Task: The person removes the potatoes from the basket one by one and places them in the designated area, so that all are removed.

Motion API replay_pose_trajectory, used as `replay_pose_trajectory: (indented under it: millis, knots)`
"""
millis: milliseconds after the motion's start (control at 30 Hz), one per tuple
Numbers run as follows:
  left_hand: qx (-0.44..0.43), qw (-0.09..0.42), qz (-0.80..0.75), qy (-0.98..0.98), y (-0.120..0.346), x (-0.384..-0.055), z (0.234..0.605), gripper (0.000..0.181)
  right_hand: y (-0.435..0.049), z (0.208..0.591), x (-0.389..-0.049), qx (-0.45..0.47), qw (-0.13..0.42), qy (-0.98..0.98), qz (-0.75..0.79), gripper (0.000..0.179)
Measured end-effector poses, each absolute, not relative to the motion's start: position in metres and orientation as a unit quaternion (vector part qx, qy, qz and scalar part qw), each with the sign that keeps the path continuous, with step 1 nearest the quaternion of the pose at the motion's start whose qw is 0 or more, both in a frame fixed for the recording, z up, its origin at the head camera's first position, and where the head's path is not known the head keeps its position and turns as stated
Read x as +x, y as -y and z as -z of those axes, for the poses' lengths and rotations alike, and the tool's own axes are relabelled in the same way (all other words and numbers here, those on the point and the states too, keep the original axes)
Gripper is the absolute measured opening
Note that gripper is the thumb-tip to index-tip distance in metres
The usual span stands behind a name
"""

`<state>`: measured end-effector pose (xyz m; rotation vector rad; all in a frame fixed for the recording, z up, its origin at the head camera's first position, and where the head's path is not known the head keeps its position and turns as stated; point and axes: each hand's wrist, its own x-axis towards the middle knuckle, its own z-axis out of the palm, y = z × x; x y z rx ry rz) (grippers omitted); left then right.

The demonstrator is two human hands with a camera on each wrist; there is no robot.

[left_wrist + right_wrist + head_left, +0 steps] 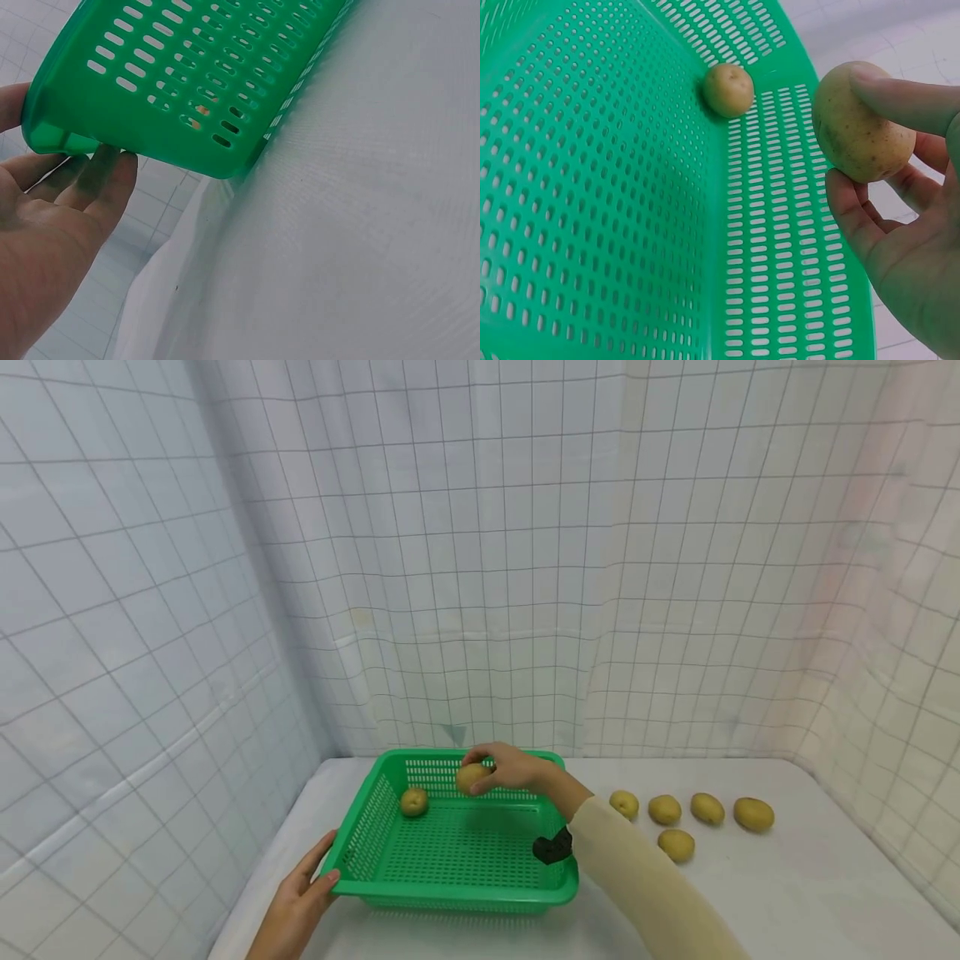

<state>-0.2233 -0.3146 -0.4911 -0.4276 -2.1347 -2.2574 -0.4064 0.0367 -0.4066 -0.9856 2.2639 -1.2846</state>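
Observation:
A green plastic basket [450,890] with slotted walls stands on the white table. My right hand [513,768] holds a potato [472,778] above the far part of the basket, thumb on one side and fingers on the other; the right wrist view shows this potato [861,124] up close. Another potato [414,802] lies on the basket floor in the far left corner. At the basket's near left corner my left hand [294,897] grips the rim, thumb on top and fingers beneath, as the left wrist view shows of the hand [56,217] too.
Several potatoes lie on the table right of the basket, among them a front one [677,845] and the rightmost one [753,814]. A black object [552,847] shows at the right wrist. White gridded curtains [480,568] enclose the back and sides.

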Motion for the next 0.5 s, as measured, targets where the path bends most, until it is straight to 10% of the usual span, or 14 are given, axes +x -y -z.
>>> replay_pose_trajectory:
  millis: [500]
  knots:
    - [-0.146,0.0,0.717,0.682,0.316,-0.225,0.492,0.069,-0.059,0.401,-0.4,-0.352,0.173,-0.788,0.475,0.039]
